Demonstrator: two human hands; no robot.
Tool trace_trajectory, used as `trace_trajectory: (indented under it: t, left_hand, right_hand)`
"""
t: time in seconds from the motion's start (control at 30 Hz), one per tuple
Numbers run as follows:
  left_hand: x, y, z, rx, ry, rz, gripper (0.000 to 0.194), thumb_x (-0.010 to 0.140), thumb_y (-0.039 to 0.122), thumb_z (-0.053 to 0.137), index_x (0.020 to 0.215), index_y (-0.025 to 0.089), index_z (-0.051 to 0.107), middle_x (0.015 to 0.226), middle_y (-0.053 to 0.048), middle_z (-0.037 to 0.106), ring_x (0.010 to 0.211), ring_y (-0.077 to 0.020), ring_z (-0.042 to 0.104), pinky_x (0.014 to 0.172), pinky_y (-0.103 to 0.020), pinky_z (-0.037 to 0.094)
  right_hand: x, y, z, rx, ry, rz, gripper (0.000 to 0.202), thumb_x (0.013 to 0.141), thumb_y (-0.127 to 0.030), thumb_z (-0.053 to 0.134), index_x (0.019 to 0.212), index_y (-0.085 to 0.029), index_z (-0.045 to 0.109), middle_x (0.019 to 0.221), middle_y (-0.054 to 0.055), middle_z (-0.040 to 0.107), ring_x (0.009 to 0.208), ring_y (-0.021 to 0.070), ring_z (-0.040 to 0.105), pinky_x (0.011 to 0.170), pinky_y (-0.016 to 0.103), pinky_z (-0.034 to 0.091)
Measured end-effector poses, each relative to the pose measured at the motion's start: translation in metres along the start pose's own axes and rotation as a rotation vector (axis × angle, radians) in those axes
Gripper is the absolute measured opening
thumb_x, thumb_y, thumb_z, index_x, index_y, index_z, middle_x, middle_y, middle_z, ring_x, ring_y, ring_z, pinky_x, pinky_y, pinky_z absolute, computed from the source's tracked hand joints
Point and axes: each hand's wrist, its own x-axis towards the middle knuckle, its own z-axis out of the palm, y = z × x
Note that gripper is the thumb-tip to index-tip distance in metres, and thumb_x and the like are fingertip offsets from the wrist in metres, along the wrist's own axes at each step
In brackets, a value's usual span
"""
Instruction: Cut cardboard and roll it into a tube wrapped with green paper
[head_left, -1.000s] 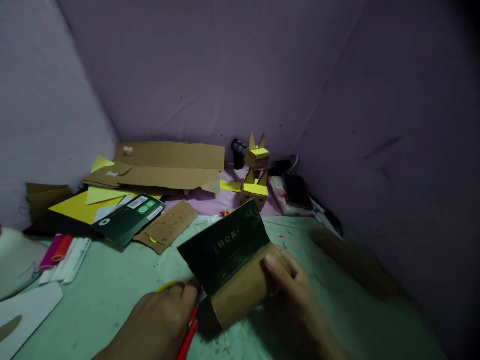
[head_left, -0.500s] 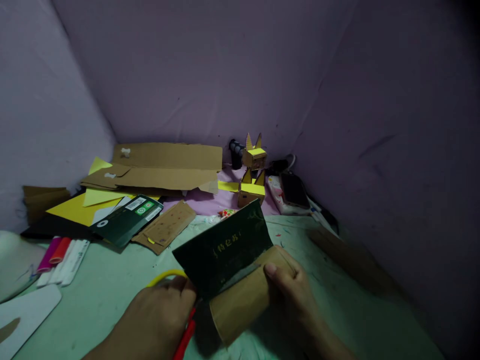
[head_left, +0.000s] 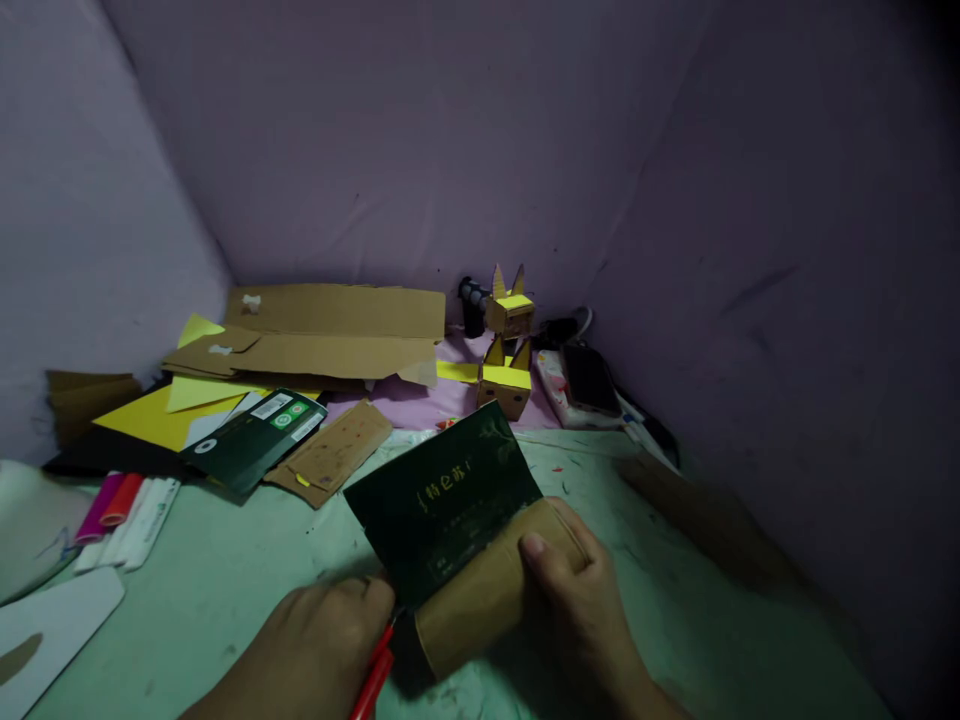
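Observation:
My right hand (head_left: 581, 585) grips a piece of thin cardboard (head_left: 457, 490), thumb on top. One part of it is dark green with gold characters; the part nearer me is plain brown and curved like a half tube. My left hand (head_left: 330, 635) is closed around red-handled scissors (head_left: 373, 675) at the cardboard's left side. The metal near the pivot shows by the corner where the green and brown parts meet. The blades are mostly hidden, so I cannot tell how far they reach into the cardboard.
Flattened brown cardboard (head_left: 337, 355), yellow paper (head_left: 154, 415) and a second green card (head_left: 255, 440) lie at the back left. Markers (head_left: 142, 515) rest on the left. Two small cardboard boxes with pointed ears (head_left: 504, 390) stand behind, beside a phone (head_left: 591, 380). Walls enclose the surface.
The yellow scissor handle that showed above my left hand is now hidden, and the red handle has shifted slightly. The green part has tilted back a little and shows more of its face.

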Motion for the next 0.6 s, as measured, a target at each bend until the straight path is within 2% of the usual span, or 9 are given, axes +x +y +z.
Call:
trace_trajectory:
  t: [0.17, 0.3, 0.43, 0.5, 0.6]
  left_hand:
    - [-0.004, 0.007, -0.003, 0.144, 0.009, -0.013, 0.031, 0.066, 0.008, 0.041, 0.085, 0.018, 0.064, 0.079, -0.010, 0.072, 0.068, -0.0321, 0.068, 0.059, -0.037, 0.046]
    - [-0.003, 0.004, 0.004, 0.194, 0.069, -0.012, 0.028, 0.066, 0.008, 0.041, 0.078, 0.020, 0.063, 0.071, -0.008, 0.071, 0.068, -0.0312, 0.068, 0.058, -0.034, 0.041]
    - [-0.002, -0.003, 0.020, 0.120, 0.149, 0.044, 0.023, 0.067, 0.009, 0.042, 0.073, 0.021, 0.061, 0.065, -0.006, 0.070, 0.054, -0.0253, 0.064, 0.051, -0.029, 0.034]
    - [-0.003, -0.005, 0.024, 0.055, 0.180, 0.042, 0.021, 0.067, 0.011, 0.043, 0.075, 0.020, 0.061, 0.065, -0.006, 0.070, 0.052, -0.0237, 0.063, 0.051, -0.029, 0.035]
    - [-0.002, -0.007, 0.022, -0.008, 0.176, 0.030, 0.019, 0.066, 0.015, 0.046, 0.077, 0.019, 0.062, 0.070, -0.008, 0.071, 0.058, -0.0267, 0.066, 0.056, -0.031, 0.040]
  right_hand:
    - [0.000, 0.000, 0.001, -0.002, 0.013, -0.007, 0.032, 0.061, -0.045, 0.078, 0.074, -0.020, 0.063, 0.059, -0.004, 0.061, 0.053, 0.0129, 0.054, 0.049, 0.020, 0.045]
    - [0.002, 0.002, -0.001, 0.004, -0.014, 0.009, 0.033, 0.062, -0.045, 0.078, 0.075, -0.020, 0.063, 0.059, -0.003, 0.060, 0.052, 0.0130, 0.053, 0.049, 0.021, 0.044]
    - [0.001, 0.001, -0.001, -0.015, -0.014, 0.011, 0.035, 0.061, -0.046, 0.078, 0.076, -0.019, 0.063, 0.059, -0.003, 0.061, 0.052, 0.0134, 0.054, 0.049, 0.021, 0.045]
    - [0.001, 0.000, 0.000, -0.038, 0.003, 0.003, 0.034, 0.062, -0.047, 0.076, 0.077, -0.019, 0.062, 0.059, -0.003, 0.061, 0.053, 0.0138, 0.055, 0.049, 0.022, 0.045]
    - [0.002, 0.000, 0.000, -0.139, -0.005, -0.031, 0.031, 0.064, -0.046, 0.073, 0.076, -0.020, 0.062, 0.062, -0.002, 0.061, 0.055, 0.0147, 0.055, 0.050, 0.022, 0.045]
